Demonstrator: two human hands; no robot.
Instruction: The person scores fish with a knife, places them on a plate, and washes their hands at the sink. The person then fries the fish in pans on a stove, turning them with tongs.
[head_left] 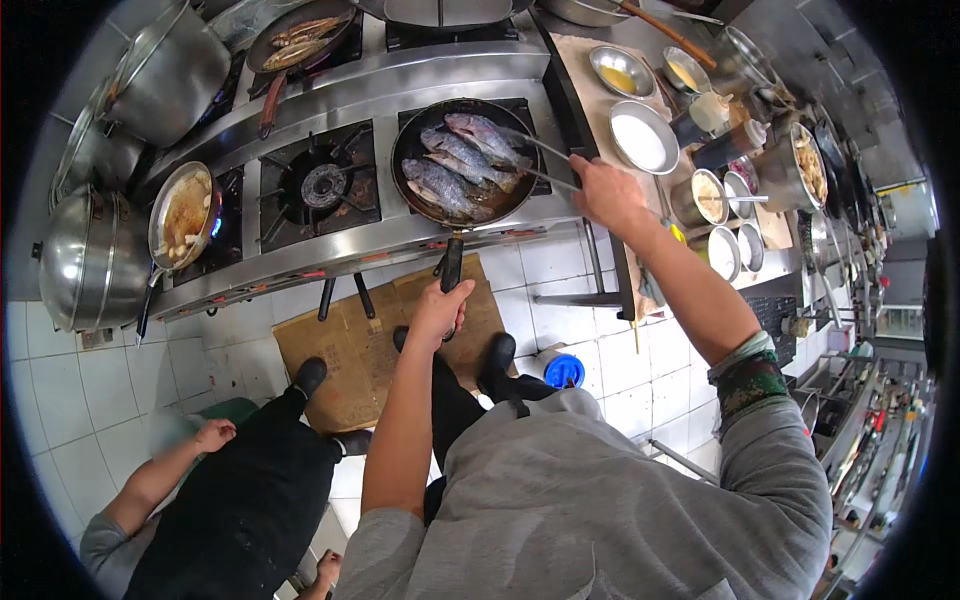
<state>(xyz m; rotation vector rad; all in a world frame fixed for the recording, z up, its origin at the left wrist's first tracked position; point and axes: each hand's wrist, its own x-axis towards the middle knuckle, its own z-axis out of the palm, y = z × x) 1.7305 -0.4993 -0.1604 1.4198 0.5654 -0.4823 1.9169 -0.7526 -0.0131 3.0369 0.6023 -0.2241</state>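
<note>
My left hand (440, 312) is closed around the black handle of a frying pan (432, 212) on the stove. Several whole fish (462, 158) lie side by side in the pan, dark-skinned and glistening. From the right, my right hand (608, 192) grips a pair of metal tongs (550, 150). The tongs' two arms are spread and reach over the pan's right edge to the uppermost fish. Whether their tips are touching that fish I cannot tell.
Left of my pan is a bare burner (322, 186), then a lit burner under a smaller pan (184, 215). Another pan (306, 40) with fish sits behind. Bowls (643, 137) and sauce bottles (730, 146) crowd the right counter. A person (235, 490) is at my left; cardboard (350, 325) covers the floor.
</note>
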